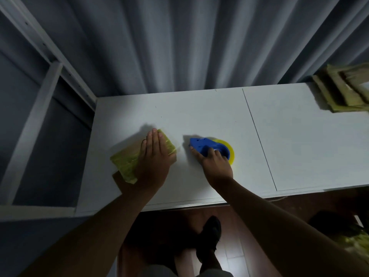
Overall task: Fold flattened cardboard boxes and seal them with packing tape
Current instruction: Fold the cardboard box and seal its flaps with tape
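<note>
A small brown cardboard box wrapped in yellowish tape (127,162) lies on the white counter (199,112), toward seven o'clock of the counter's top, close to the near edge. The left hand (154,154) lies flat on top of it with straight fingers pointing toward twelve o'clock, pressing down rather than curling round the box; its grip is fully open, palm on the taped surface. Part of the box shows at nine o'clock of the hand, and a brown corner pokes out at seven o'clock.

Just beside it, at three o'clock of the box and apart from it, sits a blue plastic tape dispenser (207,147) loaded with a round roll of yellow packing tape (229,150). The dispenser rests on the counter with its nose pointing toward nine o'clock. The right hand (214,165) has its grip closed round the dispenser's handle, fingers curled over the blue body and the thumb along its near side.

At two o'clock, at the counter's far right corner, lies a stack of flattened cardboard sheets (343,90), well apart from both hands. A thin dark seam (258,136) runs across the counter between the dispenser and the stack. Grey pleated curtains (179,43) hang behind at twelve o'clock, and a white metal frame (40,96) stands at nine o'clock. Below the counter, a dark shoe (211,232) rests on the wooden floor (233,260).
</note>
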